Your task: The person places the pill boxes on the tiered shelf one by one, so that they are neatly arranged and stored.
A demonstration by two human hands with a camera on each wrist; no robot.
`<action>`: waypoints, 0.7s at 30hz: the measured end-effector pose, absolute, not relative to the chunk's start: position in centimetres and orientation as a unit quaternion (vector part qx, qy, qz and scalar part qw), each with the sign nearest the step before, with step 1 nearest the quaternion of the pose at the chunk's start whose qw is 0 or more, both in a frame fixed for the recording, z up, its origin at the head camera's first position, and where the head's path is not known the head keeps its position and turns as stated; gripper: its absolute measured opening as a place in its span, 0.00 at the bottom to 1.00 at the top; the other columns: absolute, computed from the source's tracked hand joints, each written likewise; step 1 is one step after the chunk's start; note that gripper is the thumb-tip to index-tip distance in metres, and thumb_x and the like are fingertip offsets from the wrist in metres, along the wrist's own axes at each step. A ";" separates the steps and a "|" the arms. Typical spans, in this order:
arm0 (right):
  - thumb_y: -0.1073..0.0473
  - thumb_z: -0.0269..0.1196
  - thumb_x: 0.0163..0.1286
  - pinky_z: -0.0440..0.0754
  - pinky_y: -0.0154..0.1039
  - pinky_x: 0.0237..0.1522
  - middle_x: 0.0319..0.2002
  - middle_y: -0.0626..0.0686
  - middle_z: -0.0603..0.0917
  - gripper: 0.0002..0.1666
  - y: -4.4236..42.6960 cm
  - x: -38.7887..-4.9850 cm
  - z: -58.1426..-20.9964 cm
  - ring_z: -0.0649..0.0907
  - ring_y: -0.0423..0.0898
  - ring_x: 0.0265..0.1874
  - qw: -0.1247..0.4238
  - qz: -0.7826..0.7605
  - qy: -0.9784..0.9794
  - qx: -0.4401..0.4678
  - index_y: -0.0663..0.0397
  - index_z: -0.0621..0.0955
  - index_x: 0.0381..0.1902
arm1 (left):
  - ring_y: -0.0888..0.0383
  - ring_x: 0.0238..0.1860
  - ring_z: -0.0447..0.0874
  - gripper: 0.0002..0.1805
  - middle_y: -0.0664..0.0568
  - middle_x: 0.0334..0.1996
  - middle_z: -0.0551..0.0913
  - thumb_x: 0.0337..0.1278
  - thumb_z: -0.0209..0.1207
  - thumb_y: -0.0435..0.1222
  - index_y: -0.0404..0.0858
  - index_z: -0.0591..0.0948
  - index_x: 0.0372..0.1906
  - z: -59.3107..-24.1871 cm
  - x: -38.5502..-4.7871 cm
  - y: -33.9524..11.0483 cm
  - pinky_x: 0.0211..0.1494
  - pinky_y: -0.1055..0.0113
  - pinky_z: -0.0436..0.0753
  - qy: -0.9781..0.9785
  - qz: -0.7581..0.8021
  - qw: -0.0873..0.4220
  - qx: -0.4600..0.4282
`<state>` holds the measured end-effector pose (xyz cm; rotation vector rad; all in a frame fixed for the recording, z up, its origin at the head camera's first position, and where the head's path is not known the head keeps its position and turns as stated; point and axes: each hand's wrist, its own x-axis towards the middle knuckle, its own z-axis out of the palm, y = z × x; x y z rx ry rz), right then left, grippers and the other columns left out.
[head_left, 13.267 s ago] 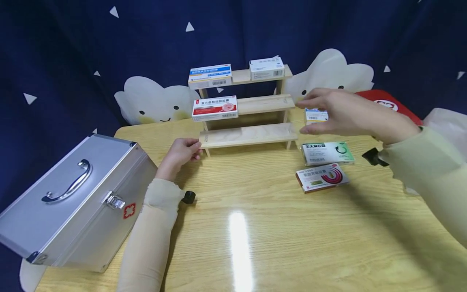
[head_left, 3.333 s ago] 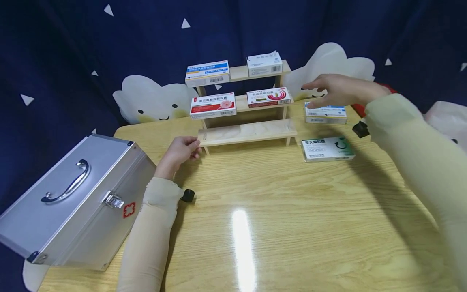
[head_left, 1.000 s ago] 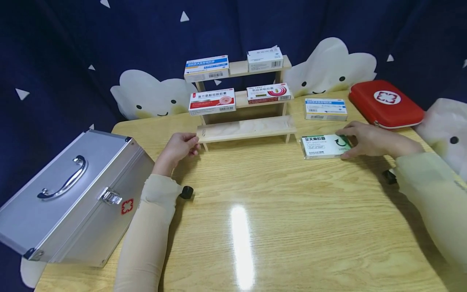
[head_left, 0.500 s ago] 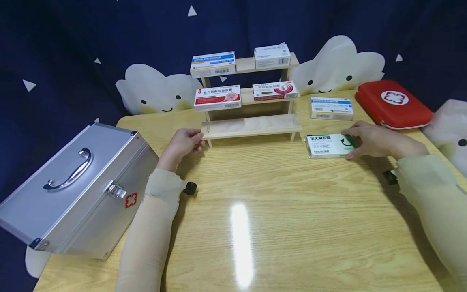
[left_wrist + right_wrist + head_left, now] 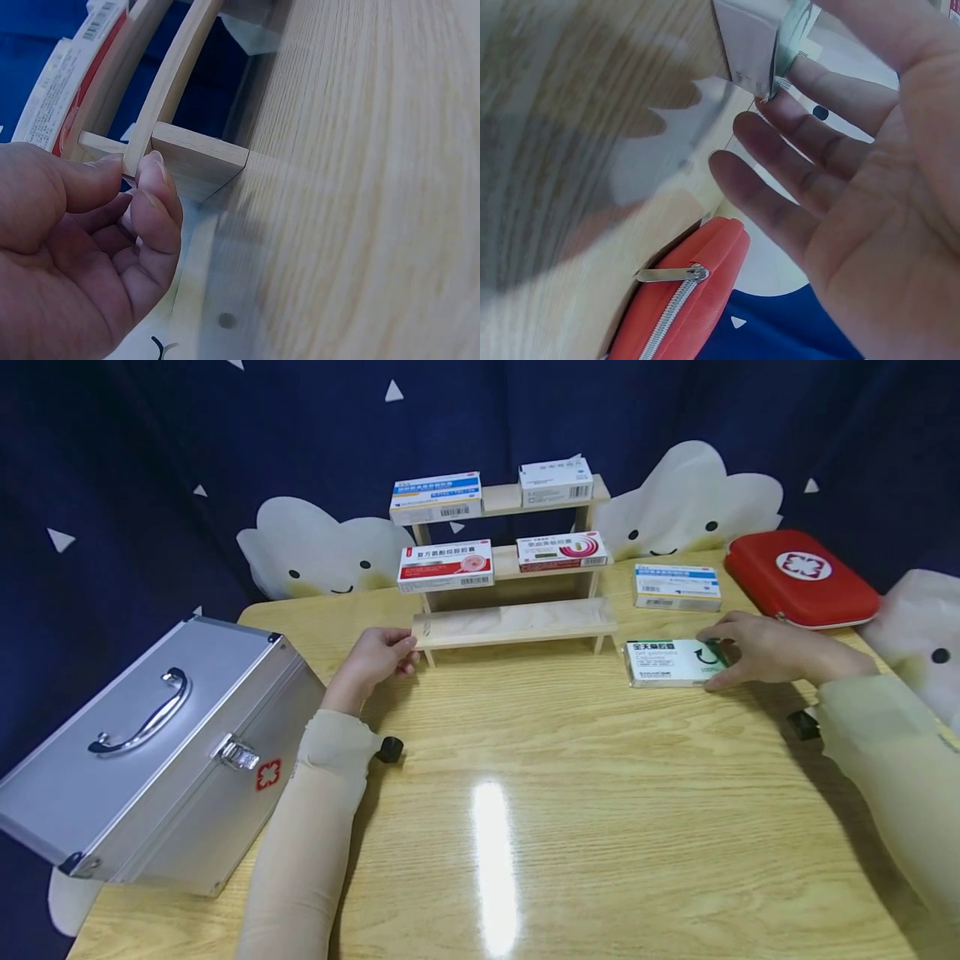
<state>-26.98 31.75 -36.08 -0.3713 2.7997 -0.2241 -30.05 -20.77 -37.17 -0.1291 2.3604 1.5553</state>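
My left hand pinches the left end of the bottom step of a three-tier wooden display rack; the left wrist view shows thumb and fingertips on that plank end. On the right, my right hand holds the right end of a white-and-green medicine box between thumb and fingers, the box lying flat on the table. A red-white medicine box and a pink-ringed one sit on the middle tier. The top tier bears a blue-white box and a white box.
Another blue-white medicine box lies behind the green one, beside a red zippered first-aid case. A silver metal case with a handle stands at the left. Behind the wooden table hangs a dark blue curtain.
The pink-ringed box went from the table onto the middle tier's right side. My right hand then came down to the green box. Over the last second both hands stay nearly still.
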 end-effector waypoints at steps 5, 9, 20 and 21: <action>0.29 0.77 0.42 0.78 0.56 0.46 0.51 0.63 0.76 0.59 31.9 -26.8 -36.3 0.75 0.56 0.43 0.137 -0.092 0.975 -0.147 0.63 0.76 0.63 | 0.59 0.32 0.77 0.23 0.39 0.46 0.79 0.78 0.47 0.37 0.30 0.68 0.70 -37.3 -30.1 -20.9 0.38 0.69 0.80 0.824 0.542 0.158 -0.041; 0.28 0.76 0.42 0.77 0.55 0.44 0.50 0.62 0.76 0.58 32.0 -26.6 -36.2 0.75 0.55 0.42 0.129 -0.096 0.976 -0.149 0.62 0.77 0.62 | 0.59 0.32 0.77 0.23 0.40 0.45 0.79 0.78 0.47 0.37 0.29 0.68 0.70 -37.4 -30.1 -20.9 0.37 0.70 0.80 0.825 0.542 0.158 -0.038; 0.32 0.78 0.44 0.77 0.54 0.45 0.51 0.58 0.76 0.51 30.7 -25.7 -35.0 0.75 0.54 0.43 0.106 -0.108 0.974 -0.167 0.56 0.79 0.60 | 0.59 0.32 0.77 0.23 0.39 0.45 0.79 0.78 0.47 0.37 0.29 0.68 0.69 -37.3 -30.0 -20.9 0.38 0.68 0.80 0.827 0.539 0.156 -0.036; 0.33 0.78 0.44 0.77 0.54 0.46 0.51 0.58 0.76 0.50 30.5 -25.5 -34.8 0.75 0.54 0.44 0.103 -0.111 0.974 -0.168 0.56 0.79 0.60 | 0.59 0.32 0.77 0.23 0.39 0.45 0.79 0.78 0.47 0.37 0.29 0.69 0.69 -37.3 -30.0 -20.9 0.38 0.68 0.80 0.827 0.538 0.156 -0.036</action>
